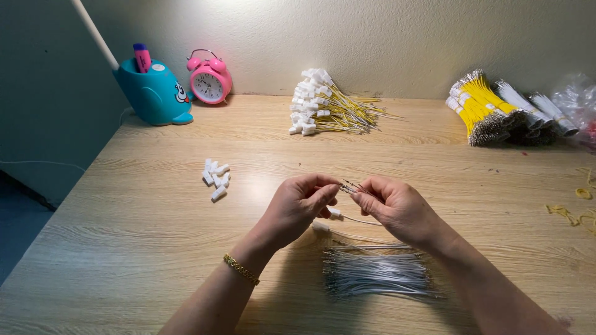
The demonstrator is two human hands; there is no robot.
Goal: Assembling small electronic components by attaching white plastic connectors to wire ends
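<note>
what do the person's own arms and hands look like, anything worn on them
Both forearms are bare, with no sleeves in view. The left hand has a gold chain bracelet at its wrist. The right hand shows no gloves or jewellery.

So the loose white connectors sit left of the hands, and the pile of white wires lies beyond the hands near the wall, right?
Not quite. The head view shows the white wires lying near the person, below the hands, not by the wall. The loose white connectors do sit left of the hands.

Head camera looks down, close, over the wooden table (155, 211).
</note>
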